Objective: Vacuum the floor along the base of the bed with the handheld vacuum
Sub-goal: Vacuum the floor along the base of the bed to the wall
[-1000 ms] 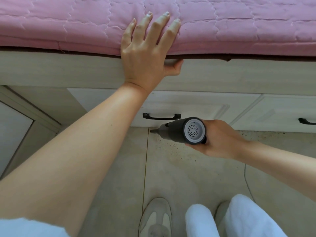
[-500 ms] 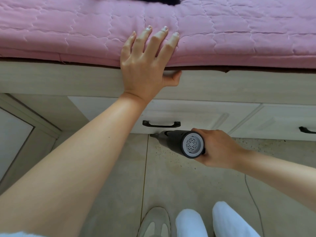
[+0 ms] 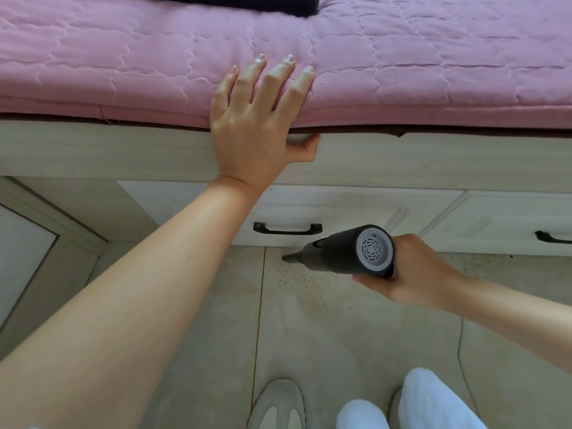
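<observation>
Vacuum: dark grey cylindrical handheld vacuum [image 3: 343, 251] with a light grey round vented end cap facing the camera; it hangs low over the floor, tilted down to the left, just in front of the bed base.
Nozzle: narrow dark nozzle tip [image 3: 290, 257] points at the floor close to the bottom edge of the drawer front, beside a tile joint.
Right hand: right hand [image 3: 411, 274] is clenched around the rear part of the vacuum, fingers wrapped under its body, thumb side on top.
Left hand: left hand [image 3: 257, 119] lies flat with straight, spread fingers on the edge of the pink quilted mattress cover [image 3: 402, 72]; the thumb is hooked under the edge, against the pale wooden bed frame [image 3: 93, 150]. It holds nothing.
Floor: beige tiled floor [image 3: 201, 351] carries small dark and sandy crumbs [image 3: 297, 278] just below and to the right of the nozzle.
Bed base: white drawer front [image 3: 340, 212] with a black curved handle [image 3: 287, 229] sits directly behind the vacuum; a second black handle [image 3: 552, 237] shows at the right edge.
Other: black cloth [image 3: 247, 3] lies at the top of the mattress; a grey shoe [image 3: 275, 404] and white trouser legs [image 3: 433, 400] are at the bottom; a thin cable [image 3: 461, 351] lies on the floor at the right.
</observation>
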`<action>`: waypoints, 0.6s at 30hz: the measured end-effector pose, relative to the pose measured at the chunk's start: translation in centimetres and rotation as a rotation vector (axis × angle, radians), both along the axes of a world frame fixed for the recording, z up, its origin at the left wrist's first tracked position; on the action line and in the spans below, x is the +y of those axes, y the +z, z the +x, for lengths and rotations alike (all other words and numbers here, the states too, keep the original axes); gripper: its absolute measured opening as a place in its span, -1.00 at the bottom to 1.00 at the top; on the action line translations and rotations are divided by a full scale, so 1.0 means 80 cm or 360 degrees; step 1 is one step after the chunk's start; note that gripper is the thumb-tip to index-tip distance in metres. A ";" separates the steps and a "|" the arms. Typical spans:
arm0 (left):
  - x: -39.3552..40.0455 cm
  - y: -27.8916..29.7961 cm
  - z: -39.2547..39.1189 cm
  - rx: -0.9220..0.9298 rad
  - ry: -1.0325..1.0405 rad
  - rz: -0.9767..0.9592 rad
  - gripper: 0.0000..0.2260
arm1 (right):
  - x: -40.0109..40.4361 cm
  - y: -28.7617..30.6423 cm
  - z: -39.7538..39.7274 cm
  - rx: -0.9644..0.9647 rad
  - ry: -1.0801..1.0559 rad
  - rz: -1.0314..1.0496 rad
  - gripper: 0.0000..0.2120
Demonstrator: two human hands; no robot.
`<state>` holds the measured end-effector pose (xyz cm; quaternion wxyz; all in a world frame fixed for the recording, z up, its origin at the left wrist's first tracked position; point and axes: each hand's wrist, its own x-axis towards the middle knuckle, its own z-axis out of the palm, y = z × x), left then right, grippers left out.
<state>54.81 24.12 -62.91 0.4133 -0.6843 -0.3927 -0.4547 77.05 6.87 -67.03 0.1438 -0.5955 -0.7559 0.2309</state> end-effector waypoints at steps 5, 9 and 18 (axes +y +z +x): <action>0.000 0.000 0.000 0.0005 -0.0003 0.0011 -0.41 | -0.004 0.009 0.000 -0.0076 0.0049 0.0018 -0.69; 0.001 0.000 -0.001 0.0007 0.0012 0.0020 -0.41 | -0.002 0.011 -0.008 -0.0138 0.0071 0.0110 -0.63; -0.001 0.001 -0.001 0.0013 0.0027 0.0010 -0.41 | -0.002 0.018 -0.011 -0.0010 0.0071 -0.0098 -0.63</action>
